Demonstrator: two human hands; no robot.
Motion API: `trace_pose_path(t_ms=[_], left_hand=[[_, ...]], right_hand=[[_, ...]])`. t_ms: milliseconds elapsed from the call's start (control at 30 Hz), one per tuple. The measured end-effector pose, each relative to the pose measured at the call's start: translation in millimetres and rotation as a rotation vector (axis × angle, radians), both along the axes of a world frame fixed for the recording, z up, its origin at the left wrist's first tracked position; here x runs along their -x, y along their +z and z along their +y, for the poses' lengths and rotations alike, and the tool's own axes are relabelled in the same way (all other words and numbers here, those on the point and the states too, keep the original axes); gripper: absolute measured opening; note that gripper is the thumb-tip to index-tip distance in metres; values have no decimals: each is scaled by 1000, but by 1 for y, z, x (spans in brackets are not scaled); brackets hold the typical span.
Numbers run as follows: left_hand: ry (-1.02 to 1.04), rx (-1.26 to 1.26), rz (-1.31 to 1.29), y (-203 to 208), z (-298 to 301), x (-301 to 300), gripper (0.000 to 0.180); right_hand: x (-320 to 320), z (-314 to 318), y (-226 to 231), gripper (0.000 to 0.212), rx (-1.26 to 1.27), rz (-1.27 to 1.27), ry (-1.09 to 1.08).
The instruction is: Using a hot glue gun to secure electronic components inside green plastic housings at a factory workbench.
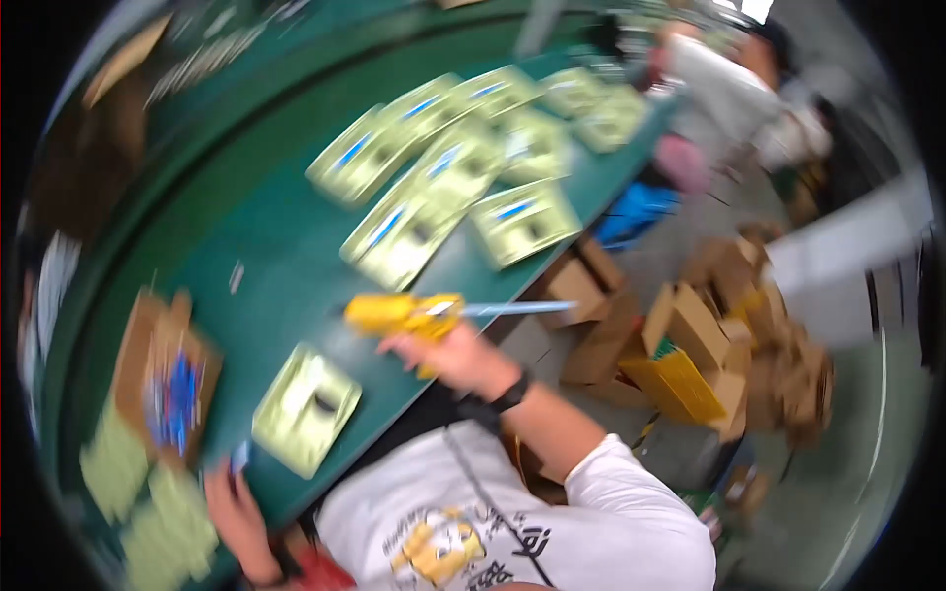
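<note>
Nearest, at the bottom edge, the left hand (232,507) rests on the near rim of the green table (286,246), fingers curled around a small pale item (239,455); blur hides what that item is. Just beyond it a yellow-green flat package (305,409) lies alone on the tabletop. To its left sits an open cardboard box (163,379) with blue pieces inside, and loose yellow-green sheets (148,502) lie near that box. Right of the lone package, the right hand (455,357), a black band on its wrist, is closed around a yellow hand tool (404,315), held just above the table's right edge. Farther off, many similar packages (453,167) overlap across the table. Cardboard boxes (709,345) are heaped on the floor at right.
</note>
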State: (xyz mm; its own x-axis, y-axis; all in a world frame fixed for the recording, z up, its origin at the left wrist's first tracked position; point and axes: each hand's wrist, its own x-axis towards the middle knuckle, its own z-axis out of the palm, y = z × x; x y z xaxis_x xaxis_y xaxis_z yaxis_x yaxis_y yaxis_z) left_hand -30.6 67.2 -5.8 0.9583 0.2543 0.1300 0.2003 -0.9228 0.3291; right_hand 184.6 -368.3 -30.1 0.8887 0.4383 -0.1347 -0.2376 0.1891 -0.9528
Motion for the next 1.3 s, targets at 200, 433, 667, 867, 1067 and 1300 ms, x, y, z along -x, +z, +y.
trace_pose_path(t_ms=[200, 433, 667, 867, 1067, 1300], left_hand=[[182, 302, 42, 15, -41, -2, 25], [248, 427, -96, 5, -33, 24, 26], [247, 517, -119, 2, -32, 31, 23], [202, 465, -104, 1, -33, 29, 25], [285, 619, -245, -8, -45, 28, 29], [-109, 678, -374, 15, -112, -26, 31]], right_hand=[[37, 21, 61, 44, 101, 52, 157], [35, 77, 98, 37, 445, 36, 393], [24, 120, 107, 29, 662, -39, 465], [16, 127, 94, 27, 816, -69, 501], [10, 122, 104, 26, 823, -22, 537], [18, 110, 107, 33, 629, 121, 405]])
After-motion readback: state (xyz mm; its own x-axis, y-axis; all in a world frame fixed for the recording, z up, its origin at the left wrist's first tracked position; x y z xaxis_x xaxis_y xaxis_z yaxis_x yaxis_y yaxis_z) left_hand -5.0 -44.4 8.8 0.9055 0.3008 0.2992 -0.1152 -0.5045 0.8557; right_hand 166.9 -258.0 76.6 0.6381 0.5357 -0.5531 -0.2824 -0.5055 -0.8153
